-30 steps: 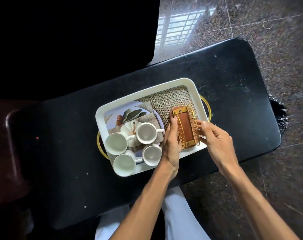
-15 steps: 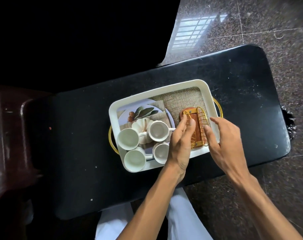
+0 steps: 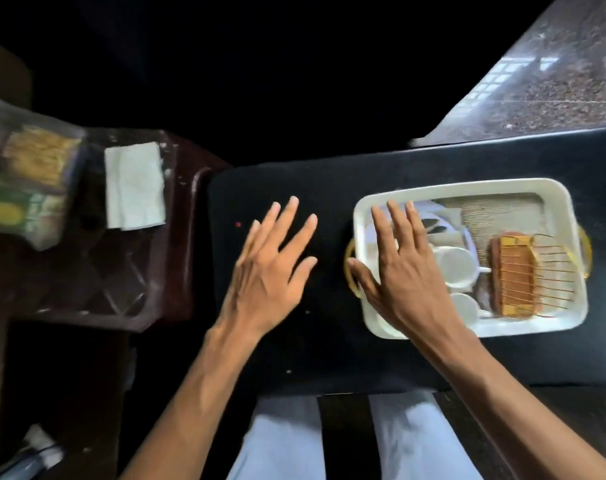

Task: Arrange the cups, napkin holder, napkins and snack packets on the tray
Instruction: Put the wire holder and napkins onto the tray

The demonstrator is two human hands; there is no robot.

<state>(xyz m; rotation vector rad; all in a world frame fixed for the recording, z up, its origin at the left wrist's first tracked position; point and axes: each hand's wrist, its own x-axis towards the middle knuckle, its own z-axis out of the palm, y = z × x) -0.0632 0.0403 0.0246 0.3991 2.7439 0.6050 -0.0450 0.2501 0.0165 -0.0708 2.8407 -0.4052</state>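
A white tray [image 3: 467, 188] with gold handles sits on the black table [image 3: 294, 181] at the right. In it stand white cups [image 3: 456, 264] on a printed plate, and the gold wire napkin holder [image 3: 516, 275] with a brown base. My right hand [image 3: 403, 275] hovers flat, fingers spread, over the tray's left end and hides part of the cups. My left hand [image 3: 272, 268] is spread above the bare table, left of the tray, holding nothing. White napkins [image 3: 134, 185] and snack packets [image 3: 28, 181] lie on a dark brown plastic stool [image 3: 97, 278] at the left.
The stool stands against the table's left end. Speckled stone floor [image 3: 550, 88] shows at the upper right. My pale trouser legs [image 3: 284, 441] are under the table's near edge. A blurred object lies at the bottom left corner.
Both hands have let go of the napkin holder, which stays in the tray, and moved left. The view has swung left, bringing the stool with napkins and packets into sight.
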